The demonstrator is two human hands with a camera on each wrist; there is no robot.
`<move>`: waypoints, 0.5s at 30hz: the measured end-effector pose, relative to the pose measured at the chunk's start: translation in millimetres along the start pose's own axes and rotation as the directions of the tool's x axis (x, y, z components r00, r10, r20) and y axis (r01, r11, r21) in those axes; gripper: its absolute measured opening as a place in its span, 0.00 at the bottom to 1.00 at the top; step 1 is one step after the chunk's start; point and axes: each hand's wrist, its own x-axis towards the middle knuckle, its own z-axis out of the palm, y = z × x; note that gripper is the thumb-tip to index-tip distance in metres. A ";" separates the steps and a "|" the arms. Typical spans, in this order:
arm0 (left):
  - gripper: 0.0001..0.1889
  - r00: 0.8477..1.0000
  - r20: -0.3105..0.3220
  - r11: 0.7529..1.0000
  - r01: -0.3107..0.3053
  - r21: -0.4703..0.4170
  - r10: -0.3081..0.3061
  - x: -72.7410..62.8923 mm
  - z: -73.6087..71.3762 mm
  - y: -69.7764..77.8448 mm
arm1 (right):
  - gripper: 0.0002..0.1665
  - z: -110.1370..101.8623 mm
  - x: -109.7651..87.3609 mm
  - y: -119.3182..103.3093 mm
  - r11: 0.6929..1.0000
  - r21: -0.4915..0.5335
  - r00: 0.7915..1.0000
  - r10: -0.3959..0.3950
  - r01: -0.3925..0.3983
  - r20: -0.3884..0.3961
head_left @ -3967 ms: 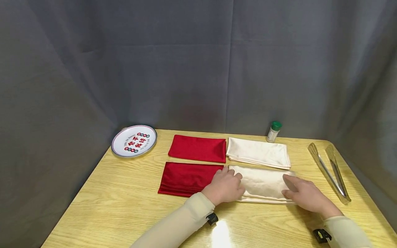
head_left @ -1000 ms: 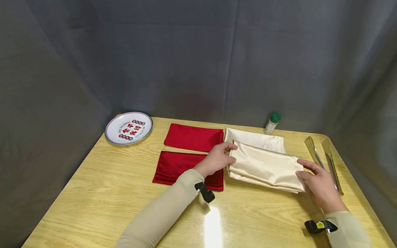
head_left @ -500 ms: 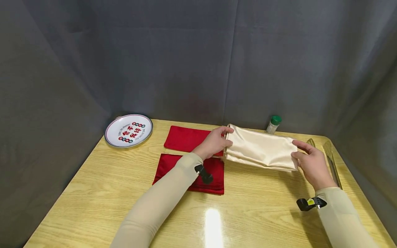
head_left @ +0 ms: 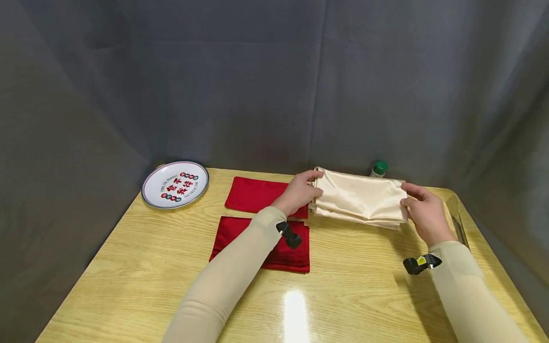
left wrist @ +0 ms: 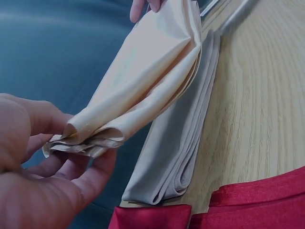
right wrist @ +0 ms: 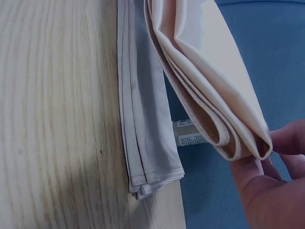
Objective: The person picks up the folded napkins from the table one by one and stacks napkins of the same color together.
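Note:
A folded cream satin cloth is held up between my two hands, over a second folded cream cloth lying on the table. My left hand pinches its left end, thumb on one side and fingers on the other. At the right end, my right hand pinches it the same way. Both wrist views show the layered folds and a gap between the upper and lower cloths. In the head view the held cloth hides the lower one. A folded red cloth lies left of my left hand, partly behind it.
Nearer on the wooden table, a second folded red cloth lies partly under my left forearm. A white plate sits back left. Behind the cream cloth stands a green-capped bottle; metal tongs lie at right, partly hidden.
Four seconds ago my hands were at the front cream cloth on the table. They have lifted it and carried it away from me, over the back cream cloth, and it now partly covers the bottle.

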 end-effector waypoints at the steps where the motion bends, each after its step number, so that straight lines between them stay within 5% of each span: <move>1: 0.28 1.000 -0.013 1.000 0.001 -0.007 -0.001 1.3 0.6 -0.2 | 0.28 0.3 1.6 -0.3 1.000 0.003 1.000 0.003 -0.003 -0.003; 7: 0.28 0.997 -0.072 0.999 -0.003 -0.032 0.001 9.3 6.2 -6.7 | 0.26 0.3 9.9 1.4 1.000 -0.017 1.000 0.007 -0.007 -0.029; 15: 0.28 1.000 -0.022 1.000 0.022 -0.011 -0.022 17.9 4.8 -22.3 | 0.25 2.6 17.3 14.0 0.999 0.020 0.999 0.030 -0.030 -0.038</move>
